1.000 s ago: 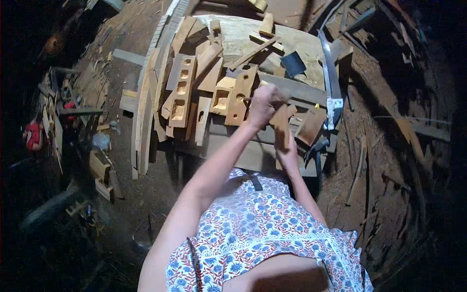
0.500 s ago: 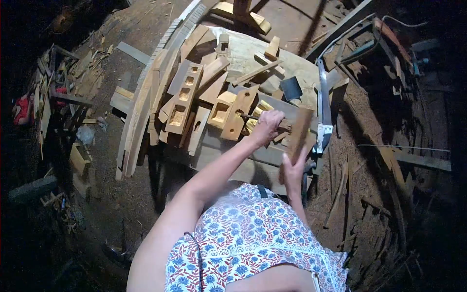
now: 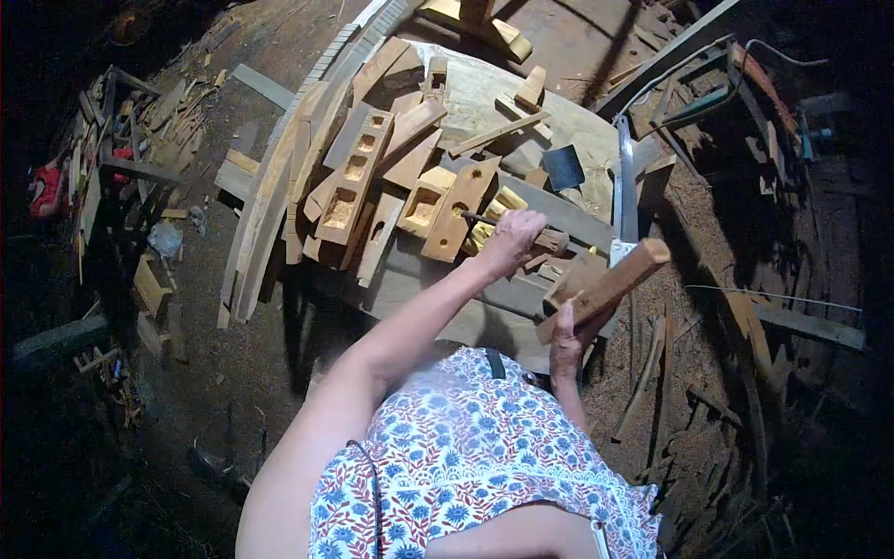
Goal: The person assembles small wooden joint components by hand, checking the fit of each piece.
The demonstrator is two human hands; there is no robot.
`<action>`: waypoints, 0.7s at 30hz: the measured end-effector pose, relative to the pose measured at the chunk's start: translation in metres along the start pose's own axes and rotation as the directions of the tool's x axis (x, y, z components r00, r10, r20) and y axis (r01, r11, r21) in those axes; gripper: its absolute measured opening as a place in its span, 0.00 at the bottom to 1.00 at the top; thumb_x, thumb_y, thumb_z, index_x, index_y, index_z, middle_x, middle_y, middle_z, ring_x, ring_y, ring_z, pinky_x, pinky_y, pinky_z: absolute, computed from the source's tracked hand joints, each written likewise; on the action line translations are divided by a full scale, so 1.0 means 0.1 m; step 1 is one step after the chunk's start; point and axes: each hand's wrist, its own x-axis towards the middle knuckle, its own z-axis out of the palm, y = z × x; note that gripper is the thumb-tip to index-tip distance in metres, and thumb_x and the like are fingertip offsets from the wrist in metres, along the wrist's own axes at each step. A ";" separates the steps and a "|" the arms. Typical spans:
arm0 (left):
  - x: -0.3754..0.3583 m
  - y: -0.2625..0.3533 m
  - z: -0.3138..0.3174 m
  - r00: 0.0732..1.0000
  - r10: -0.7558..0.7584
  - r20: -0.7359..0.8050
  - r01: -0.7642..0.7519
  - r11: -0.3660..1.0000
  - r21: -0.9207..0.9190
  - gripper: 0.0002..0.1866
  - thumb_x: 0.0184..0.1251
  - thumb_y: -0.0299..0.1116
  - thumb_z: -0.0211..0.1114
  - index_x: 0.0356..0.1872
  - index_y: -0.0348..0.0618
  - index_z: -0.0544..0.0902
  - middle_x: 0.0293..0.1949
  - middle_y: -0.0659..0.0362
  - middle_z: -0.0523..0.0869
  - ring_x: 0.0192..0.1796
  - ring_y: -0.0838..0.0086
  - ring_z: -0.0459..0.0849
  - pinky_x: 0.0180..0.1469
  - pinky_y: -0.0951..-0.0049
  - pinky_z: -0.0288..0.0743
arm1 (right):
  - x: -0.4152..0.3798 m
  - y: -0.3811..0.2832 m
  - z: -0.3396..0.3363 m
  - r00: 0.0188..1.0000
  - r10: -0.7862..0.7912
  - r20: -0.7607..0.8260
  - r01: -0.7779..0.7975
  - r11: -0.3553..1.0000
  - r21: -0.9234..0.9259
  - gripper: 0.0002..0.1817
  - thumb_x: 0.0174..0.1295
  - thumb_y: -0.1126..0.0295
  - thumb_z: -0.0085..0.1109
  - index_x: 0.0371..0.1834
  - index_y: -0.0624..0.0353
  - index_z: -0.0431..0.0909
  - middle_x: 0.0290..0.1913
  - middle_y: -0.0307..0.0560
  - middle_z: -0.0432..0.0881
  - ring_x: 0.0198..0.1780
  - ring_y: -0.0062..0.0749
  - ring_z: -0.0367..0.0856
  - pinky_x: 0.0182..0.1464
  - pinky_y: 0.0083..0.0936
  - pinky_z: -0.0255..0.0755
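My left hand (image 3: 515,240) is closed around a chisel (image 3: 550,242), whose rounded wooden handle sticks out on the right. The dark blade points left, its tip right at a hole in a tilted wooden board (image 3: 466,197). Lower right, my right hand (image 3: 566,347) grips a thick squared wooden block (image 3: 610,291), held tilted with its far end up and to the right. Left of the drilled board lies a block with a deep square pocket (image 3: 425,205). A longer block with several square mortises (image 3: 355,170) rests farther left.
A dark flat plate (image 3: 562,168) and loose offcuts (image 3: 498,135) lie on the pale slab bench (image 3: 466,84). Curved slatted strips (image 3: 312,121) run along the left side, and a metal bar (image 3: 625,177) along the right. Scrap wood (image 3: 745,317) litters the ground.
The wooden block in my right hand has swung from upright beside the chisel handle to a tilt down and to the right. My left hand keeps its hold on the chisel.
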 end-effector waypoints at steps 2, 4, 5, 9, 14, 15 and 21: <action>-0.01 0.02 0.00 0.999 0.027 -0.041 -0.027 1.000 0.015 0.18 0.45 0.30 0.67 0.38 0.41 0.72 0.35 0.52 0.76 0.43 0.55 0.75 0.46 0.59 0.66 | -0.01 0.42 0.06 0.988 -0.026 0.154 0.056 0.979 -0.195 0.39 0.57 0.65 0.59 0.69 0.61 0.50 0.61 0.55 0.66 0.59 0.41 0.68 0.61 0.33 0.61; -0.02 0.03 0.02 0.999 0.027 -0.040 -0.026 1.000 0.017 0.17 0.45 0.30 0.67 0.37 0.41 0.72 0.34 0.52 0.76 0.43 0.55 0.75 0.45 0.59 0.67 | 0.03 -0.28 0.18 0.951 0.144 0.274 -0.066 0.959 -0.276 0.44 0.56 0.64 0.61 0.71 0.60 0.44 0.58 0.63 0.69 0.58 0.50 0.71 0.58 0.37 0.65; 0.00 0.03 0.01 0.999 0.026 -0.047 -0.025 0.999 0.021 0.17 0.44 0.30 0.66 0.36 0.41 0.72 0.34 0.52 0.75 0.43 0.56 0.75 0.44 0.60 0.67 | 0.08 -0.36 0.14 0.949 0.137 0.283 -0.057 0.961 -0.272 0.44 0.56 0.64 0.61 0.71 0.60 0.44 0.58 0.63 0.69 0.58 0.50 0.71 0.58 0.37 0.65; -0.01 0.04 0.10 0.996 0.068 -0.060 -0.062 0.994 0.088 0.12 0.49 0.28 0.62 0.35 0.42 0.71 0.31 0.53 0.74 0.39 0.57 0.75 0.41 0.61 0.66 | 0.10 -0.36 -0.11 0.960 0.103 0.259 -0.012 0.944 -0.330 0.45 0.55 0.64 0.61 0.72 0.55 0.43 0.53 0.67 0.73 0.50 0.57 0.76 0.52 0.40 0.71; 0.00 -0.08 0.27 0.981 0.145 -0.127 -0.117 0.972 0.205 0.11 0.49 0.28 0.62 0.34 0.43 0.71 0.30 0.54 0.74 0.37 0.58 0.75 0.38 0.62 0.66 | 0.14 -0.32 -0.20 0.972 0.011 0.234 0.070 0.940 -0.335 0.45 0.55 0.63 0.61 0.72 0.53 0.42 0.51 0.62 0.75 0.48 0.51 0.78 0.51 0.38 0.71; 0.01 -0.10 0.25 0.988 0.120 -0.097 -0.103 0.980 0.168 0.12 0.49 0.30 0.64 0.34 0.42 0.71 0.30 0.53 0.75 0.37 0.57 0.75 0.39 0.61 0.67 | 0.14 -0.34 -0.22 0.969 -0.033 0.245 0.113 0.939 -0.324 0.45 0.55 0.63 0.61 0.72 0.52 0.43 0.51 0.62 0.75 0.48 0.49 0.78 0.51 0.37 0.71; 0.08 -0.12 -0.12 0.990 -0.017 0.141 0.031 0.995 -0.098 0.16 0.48 0.33 0.68 0.34 0.42 0.71 0.34 0.50 0.78 0.43 0.52 0.77 0.45 0.57 0.70 | 0.05 -0.22 -0.30 0.982 0.087 0.165 -0.040 0.961 -0.273 0.43 0.56 0.63 0.62 0.70 0.64 0.46 0.48 0.58 0.77 0.46 0.43 0.78 0.49 0.32 0.71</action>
